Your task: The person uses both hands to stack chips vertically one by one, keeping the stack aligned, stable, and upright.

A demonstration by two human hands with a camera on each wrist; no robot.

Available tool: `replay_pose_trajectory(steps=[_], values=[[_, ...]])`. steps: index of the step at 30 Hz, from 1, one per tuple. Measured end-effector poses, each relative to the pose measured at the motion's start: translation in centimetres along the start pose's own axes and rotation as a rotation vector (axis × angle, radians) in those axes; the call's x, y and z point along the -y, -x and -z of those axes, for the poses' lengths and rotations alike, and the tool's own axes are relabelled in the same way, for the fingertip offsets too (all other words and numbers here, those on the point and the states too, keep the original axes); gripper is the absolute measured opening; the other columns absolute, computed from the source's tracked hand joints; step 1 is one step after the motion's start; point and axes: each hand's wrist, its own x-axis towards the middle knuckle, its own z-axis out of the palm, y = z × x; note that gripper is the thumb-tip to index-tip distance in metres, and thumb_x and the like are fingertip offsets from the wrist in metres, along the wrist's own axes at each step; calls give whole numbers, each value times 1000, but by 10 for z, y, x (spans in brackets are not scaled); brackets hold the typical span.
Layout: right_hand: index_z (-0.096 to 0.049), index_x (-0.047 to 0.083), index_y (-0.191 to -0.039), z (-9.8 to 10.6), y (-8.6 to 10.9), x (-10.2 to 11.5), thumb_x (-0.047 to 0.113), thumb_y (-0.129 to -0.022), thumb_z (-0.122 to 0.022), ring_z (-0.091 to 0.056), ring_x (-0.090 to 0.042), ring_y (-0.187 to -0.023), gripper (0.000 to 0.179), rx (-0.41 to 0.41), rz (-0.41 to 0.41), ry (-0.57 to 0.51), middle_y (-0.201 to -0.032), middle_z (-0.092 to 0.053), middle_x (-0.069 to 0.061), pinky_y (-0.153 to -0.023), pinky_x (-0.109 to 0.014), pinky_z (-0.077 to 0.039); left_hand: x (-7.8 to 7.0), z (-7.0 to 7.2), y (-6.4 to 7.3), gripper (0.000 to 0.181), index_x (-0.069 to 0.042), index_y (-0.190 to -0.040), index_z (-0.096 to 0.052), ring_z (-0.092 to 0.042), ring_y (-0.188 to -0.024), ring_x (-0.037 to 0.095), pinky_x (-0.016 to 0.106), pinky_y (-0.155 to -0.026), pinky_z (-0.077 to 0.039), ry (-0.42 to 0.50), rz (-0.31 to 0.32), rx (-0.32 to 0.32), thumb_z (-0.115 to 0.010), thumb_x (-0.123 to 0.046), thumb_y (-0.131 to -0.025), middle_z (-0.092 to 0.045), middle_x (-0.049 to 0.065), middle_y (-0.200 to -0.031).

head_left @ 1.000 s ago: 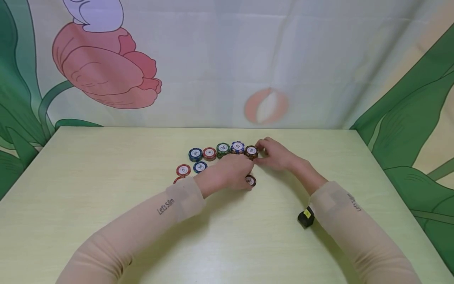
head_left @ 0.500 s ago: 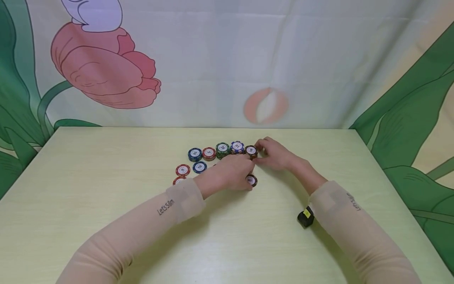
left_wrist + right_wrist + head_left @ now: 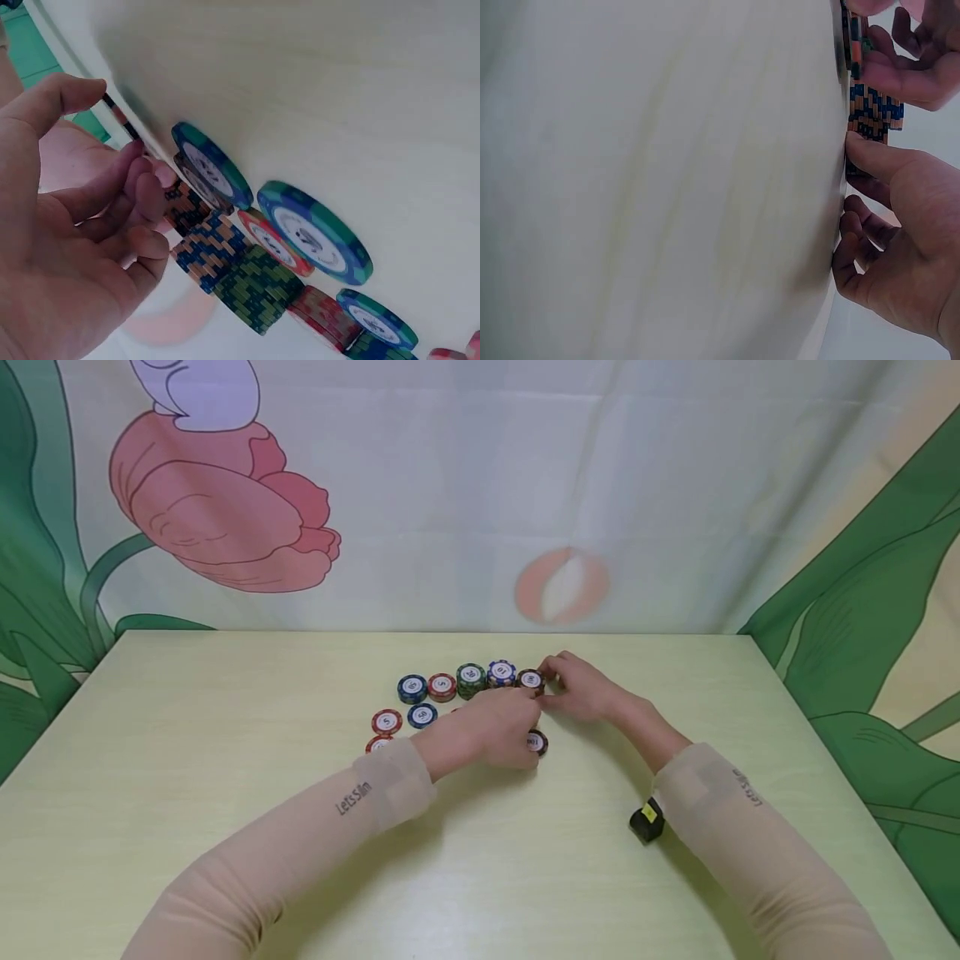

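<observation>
My left hand [image 3: 498,727] reaches over the front chips and pinches a black poker chip [image 3: 536,743] marked 100 between thumb and fingers. In the left wrist view that chip [image 3: 121,118] shows edge-on by the thumb tip. My right hand [image 3: 581,687] holds the right side of a black chip stack [image 3: 531,680], its thumb in front and its forefinger towards the back. The right wrist view shows the right thumb [image 3: 877,156] against that stack. Along the same row stand a white-and-blue stack [image 3: 502,673], a green stack [image 3: 471,680], a red stack [image 3: 442,687] and a dark blue stack [image 3: 412,688].
Before the row lie loose chips: a blue one [image 3: 422,716], a red one [image 3: 386,722] and another red one [image 3: 378,744], partly covered by the left sleeve. A small black cube [image 3: 647,822] with a yellow mark sits beside the right forearm. The table [image 3: 247,710] ends at a printed curtain.
The black chip under my left hand has shifted slightly to the right, and the hand's thumb has slipped from sight in the head view. My right hand stays at the stack.
</observation>
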Motion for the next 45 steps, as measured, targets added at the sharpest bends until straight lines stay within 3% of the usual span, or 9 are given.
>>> replay_pose_trajectory(steps=[4, 8, 11, 18, 30, 45], values=[[-62, -4, -118, 0, 0, 1, 12, -93, -72, -52, -31, -100, 31, -1, 11, 15, -110, -56, -17, -92, -46, -43, 4, 3, -1, 21, -13, -85, -66, -56, -85, 17, 33, -71, -50, 0, -34, -74, -74, -33, -86, -61, 2, -100], [-62, -4, -119, 1, 0, 1, 14, -95, -71, -52, -31, -101, 32, 5, 12, 27, -112, -57, -19, -92, -46, -43, 8, 8, -2, 28, -13, -98, -64, -55, -93, 19, 36, -82, -49, -45, -25, -125, -73, -37, -87, -61, 1, -105], [-62, -4, -120, 0, -1, 0, 14, -95, -71, -51, -31, -100, 32, 9, 11, 31, -112, -57, -19, -90, -45, -43, 9, 11, -3, 26, -16, -96, -63, -52, -98, 20, 38, -87, -46, -55, 1, -137, -72, -39, -87, -58, 0, -106], [-62, -5, -116, -1, -1, -3, 7, -93, -72, -51, -30, -96, 28, -7, 49, 33, -105, -57, -16, -87, -43, -43, 16, 12, -10, 25, -17, -87, -64, -43, -99, 20, 36, -83, -41, -44, 59, -177, -74, -40, -85, -49, 2, -110], [-62, -5, -118, -2, 0, -5, 8, -93, -73, -50, -30, -98, 30, -6, 53, 28, -108, -57, -17, -89, -43, -43, 26, 13, -23, 31, -16, -83, -62, -40, -109, 21, 41, -90, -33, -31, 127, -205, -77, -43, -82, -49, 1, -122], [-62, -4, -115, 0, 1, 0, 11, -94, -72, -50, -30, -97, 28, -9, 40, 14, -107, -57, -17, -88, -43, -42, 29, 13, -31, 31, -17, -85, -65, -40, -115, 23, 47, -94, -28, -21, 205, -159, -77, -46, -85, -50, 2, -125]])
